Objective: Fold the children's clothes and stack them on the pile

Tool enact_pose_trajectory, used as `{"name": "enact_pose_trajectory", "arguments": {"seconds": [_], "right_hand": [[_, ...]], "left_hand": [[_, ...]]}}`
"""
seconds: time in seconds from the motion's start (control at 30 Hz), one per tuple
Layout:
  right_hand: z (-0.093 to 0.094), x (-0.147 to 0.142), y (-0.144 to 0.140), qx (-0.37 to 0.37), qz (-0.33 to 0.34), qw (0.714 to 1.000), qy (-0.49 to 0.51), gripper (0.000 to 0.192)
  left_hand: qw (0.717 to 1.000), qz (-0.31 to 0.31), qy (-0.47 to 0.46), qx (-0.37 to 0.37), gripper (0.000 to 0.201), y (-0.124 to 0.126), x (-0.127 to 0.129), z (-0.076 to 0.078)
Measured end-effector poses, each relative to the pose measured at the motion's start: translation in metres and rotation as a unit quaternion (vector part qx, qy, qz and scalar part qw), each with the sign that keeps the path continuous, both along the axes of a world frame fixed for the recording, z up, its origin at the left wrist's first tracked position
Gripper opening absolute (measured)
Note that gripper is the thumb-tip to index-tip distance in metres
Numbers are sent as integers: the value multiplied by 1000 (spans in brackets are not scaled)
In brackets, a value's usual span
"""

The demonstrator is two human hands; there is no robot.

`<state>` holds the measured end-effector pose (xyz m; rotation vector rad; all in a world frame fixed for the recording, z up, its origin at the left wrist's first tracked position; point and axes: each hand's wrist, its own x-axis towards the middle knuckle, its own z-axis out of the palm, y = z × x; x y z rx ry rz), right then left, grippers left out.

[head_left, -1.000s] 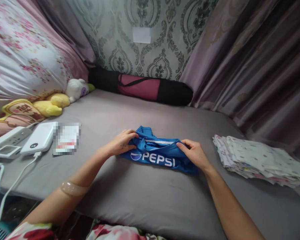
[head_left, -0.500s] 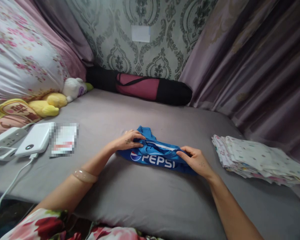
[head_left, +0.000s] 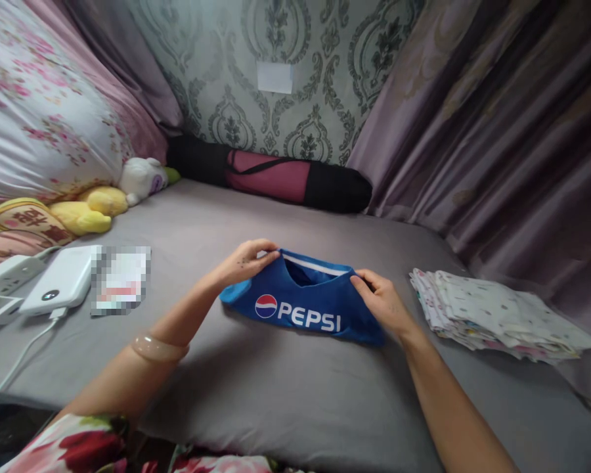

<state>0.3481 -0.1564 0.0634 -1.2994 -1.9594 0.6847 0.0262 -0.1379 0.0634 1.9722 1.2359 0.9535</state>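
A blue shirt (head_left: pixel 305 299) with a white PEPSI print and a round logo lies partly raised on the grey bed sheet (head_left: pixel 295 387). Its neckline faces up, with a white strip along the inside of the back collar. My left hand (head_left: pixel 249 259), a pale bangle on its wrist, pinches the shirt at the left end of the neckline. At the right end, my right hand (head_left: pixel 379 295) grips the fabric between thumb and fingers. The lower part of the shirt rests on the sheet.
Folded patterned cloths (head_left: pixel 497 315) are stacked at the right. On the left lie a white power bank (head_left: pixel 62 279) with a cable, a power strip (head_left: pixel 7 276) and a blurred packet (head_left: pixel 121 279). Plush toys (head_left: pixel 142 179) and a long black-and-maroon bag (head_left: pixel 268 174) line the back.
My left hand has moved slightly up and left to the collar's corner. The bunched neckline is now spread and lifted, and the whole PEPSI print shows.
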Motion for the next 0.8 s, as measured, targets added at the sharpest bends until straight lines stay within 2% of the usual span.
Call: {"name": "enact_pose_trajectory", "arguments": {"seconds": [0.17, 0.27, 0.37, 0.5, 0.57, 0.7, 0.77, 0.8], "right_hand": [[26, -22, 36, 91, -34, 994, 45, 38], [47, -30, 59, 122, -45, 989, 74, 41], [72, -30, 73, 169, -39, 984, 26, 38], [107, -25, 78, 242, -56, 961, -122, 30], [124, -23, 80, 254, -59, 948, -181, 27], [159, -19, 96, 230, 52, 949, -208, 19], [179, -18, 110, 217, 81, 955, -188, 17], [189, -18, 117, 223, 67, 957, -175, 19]], "left_hand": [[993, 74, -68, 60, 37, 13, 2, 34], [990, 83, -34, 110, 38, 23, -7, 55], [992, 52, 40, 107, 38, 28, -24, 86], [995, -40, 91, 21, 36, 34, -45, 127], [994, -52, 94, 7, 33, 40, -54, 142], [995, 14, 91, 40, 31, 57, -58, 171], [985, 73, 109, 110, 29, 60, -51, 187], [972, 110, 125, 167, 29, 60, -45, 196]]}}
